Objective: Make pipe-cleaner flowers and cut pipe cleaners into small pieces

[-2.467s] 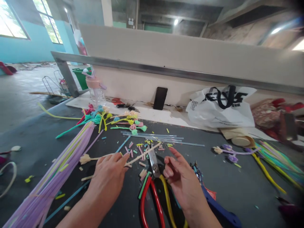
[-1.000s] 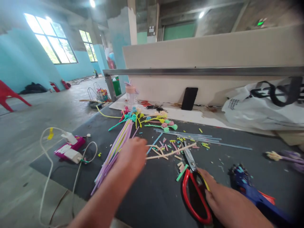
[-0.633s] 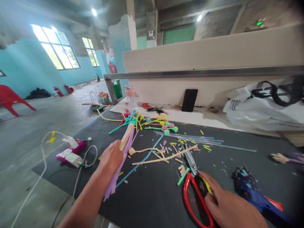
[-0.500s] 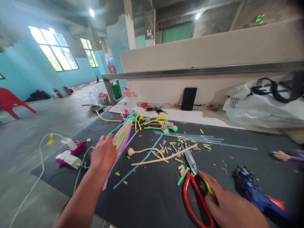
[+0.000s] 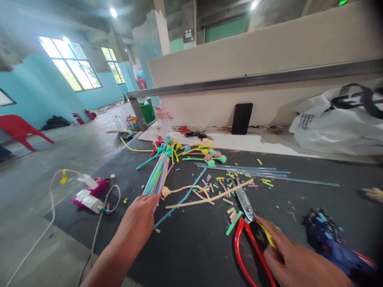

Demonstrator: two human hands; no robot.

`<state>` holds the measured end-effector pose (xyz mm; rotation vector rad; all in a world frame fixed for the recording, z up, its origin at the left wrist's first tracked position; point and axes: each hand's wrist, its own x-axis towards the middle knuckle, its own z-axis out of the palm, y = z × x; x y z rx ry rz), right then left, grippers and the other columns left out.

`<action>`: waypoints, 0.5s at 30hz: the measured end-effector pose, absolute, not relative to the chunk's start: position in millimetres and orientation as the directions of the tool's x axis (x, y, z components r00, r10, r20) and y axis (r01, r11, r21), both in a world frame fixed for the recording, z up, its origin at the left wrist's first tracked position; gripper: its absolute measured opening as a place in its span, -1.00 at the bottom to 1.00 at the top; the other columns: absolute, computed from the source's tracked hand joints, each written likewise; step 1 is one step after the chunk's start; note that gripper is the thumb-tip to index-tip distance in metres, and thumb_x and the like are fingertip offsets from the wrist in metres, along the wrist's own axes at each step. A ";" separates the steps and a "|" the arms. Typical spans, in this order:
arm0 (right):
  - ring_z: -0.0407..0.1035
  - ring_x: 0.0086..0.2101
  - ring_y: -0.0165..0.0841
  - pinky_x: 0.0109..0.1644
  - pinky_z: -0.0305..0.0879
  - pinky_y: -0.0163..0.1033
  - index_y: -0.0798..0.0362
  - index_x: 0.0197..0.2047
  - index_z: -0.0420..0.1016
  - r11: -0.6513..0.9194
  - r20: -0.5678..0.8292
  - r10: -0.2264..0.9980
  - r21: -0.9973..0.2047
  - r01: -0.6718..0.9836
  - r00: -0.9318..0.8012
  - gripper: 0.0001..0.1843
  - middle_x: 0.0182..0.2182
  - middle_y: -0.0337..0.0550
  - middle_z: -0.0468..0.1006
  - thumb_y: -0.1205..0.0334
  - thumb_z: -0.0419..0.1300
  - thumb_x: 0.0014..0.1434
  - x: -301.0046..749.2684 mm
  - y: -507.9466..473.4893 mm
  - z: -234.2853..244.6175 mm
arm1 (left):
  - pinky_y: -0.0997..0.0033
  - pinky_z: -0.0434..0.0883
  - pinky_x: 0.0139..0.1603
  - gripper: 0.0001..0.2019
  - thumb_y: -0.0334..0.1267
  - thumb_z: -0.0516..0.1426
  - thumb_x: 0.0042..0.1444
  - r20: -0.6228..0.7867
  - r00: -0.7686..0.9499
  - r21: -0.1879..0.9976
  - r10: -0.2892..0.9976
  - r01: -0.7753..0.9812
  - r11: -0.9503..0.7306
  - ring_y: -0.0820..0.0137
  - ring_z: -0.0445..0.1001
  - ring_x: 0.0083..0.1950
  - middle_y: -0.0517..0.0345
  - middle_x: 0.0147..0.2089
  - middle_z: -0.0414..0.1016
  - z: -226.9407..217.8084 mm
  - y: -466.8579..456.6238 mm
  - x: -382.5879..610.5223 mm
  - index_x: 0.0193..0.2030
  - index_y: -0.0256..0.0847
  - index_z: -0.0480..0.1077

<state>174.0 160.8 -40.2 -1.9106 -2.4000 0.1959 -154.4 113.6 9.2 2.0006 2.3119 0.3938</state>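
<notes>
My left hand (image 5: pixel 140 218) reaches forward over the dark mat (image 5: pixel 191 247), its fingers closed on the near end of a bundle of pastel pipe cleaners (image 5: pixel 158 175) that points away from me. To the right, my right hand (image 5: pixel 295 261) rests on red-and-yellow-handled scissors (image 5: pixel 245 223), fingers curled around the yellow handle; the blades point away, lying among short cut bits. A cream pipe-cleaner flower (image 5: pixel 191 190) lies between the two hands.
Finished pipe-cleaner flowers (image 5: pixel 206 153) and thin blue sticks (image 5: pixel 257 171) lie farther back. A blue glue gun (image 5: pixel 332 243) sits at the right, a phone (image 5: pixel 241 118), a cup (image 5: pixel 162 119) and a white bag (image 5: pixel 338 123) by the wall. A pink power strip (image 5: pixel 89 194) lies left on the floor.
My left hand left the cream stem, swung left and took hold of the pipe-cleaner bundle, drawing its end toward me. My right hand settled onto the scissor handles. The view turned left.
</notes>
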 end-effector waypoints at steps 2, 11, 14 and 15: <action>0.41 -0.63 -0.23 -0.59 0.05 -0.28 -0.13 0.14 0.25 0.205 -0.050 0.975 -0.166 0.964 -0.216 -0.46 -0.68 -0.22 0.51 0.24 -0.09 0.07 172.6 161.3 -35.1 | 0.35 0.29 0.03 -0.62 -0.48 -0.09 0.09 0.108 -0.139 0.207 0.984 0.972 0.114 0.34 0.41 -0.02 0.05 -0.06 0.50 8.9 114.6 -157.3 -0.03 -0.20 0.39; 0.30 -0.62 -0.38 -0.53 0.09 -0.34 -0.05 0.07 0.33 0.092 -0.115 0.974 -0.594 0.799 -0.197 -0.43 -0.70 -0.34 0.36 0.38 -0.05 -0.04 178.6 155.8 0.7 | 0.32 0.29 0.02 -0.69 -0.26 -0.10 0.18 0.226 0.037 0.211 0.973 0.974 -0.085 0.32 0.41 -0.04 0.06 -0.06 0.49 37.6 147.0 -109.4 -0.07 -0.19 0.40; 0.27 -0.65 -0.44 -0.57 0.10 -0.37 0.00 0.07 0.28 -0.126 -0.257 0.954 -0.814 0.567 -0.156 -0.44 -0.63 -0.33 0.40 0.39 -0.02 -0.06 180.9 151.2 -1.5 | 0.31 0.29 -0.02 -0.72 -0.31 -0.07 0.16 0.161 0.259 0.219 0.952 0.931 -0.291 0.31 0.41 -0.08 0.05 -0.15 0.50 29.3 169.8 -62.0 -0.11 -0.17 0.41; 0.29 -0.64 -0.45 -0.56 0.13 -0.37 0.00 0.08 0.26 -0.193 -0.304 0.939 -0.854 0.483 -0.162 -0.43 -0.55 -0.29 0.46 0.39 0.00 -0.07 181.4 150.0 -2.6 | 0.29 0.30 -0.05 -0.75 -0.29 -0.02 0.12 0.138 0.277 0.216 0.951 0.928 -0.302 0.28 0.41 -0.09 0.02 -0.16 0.49 22.9 177.1 -47.7 -0.11 -0.18 0.40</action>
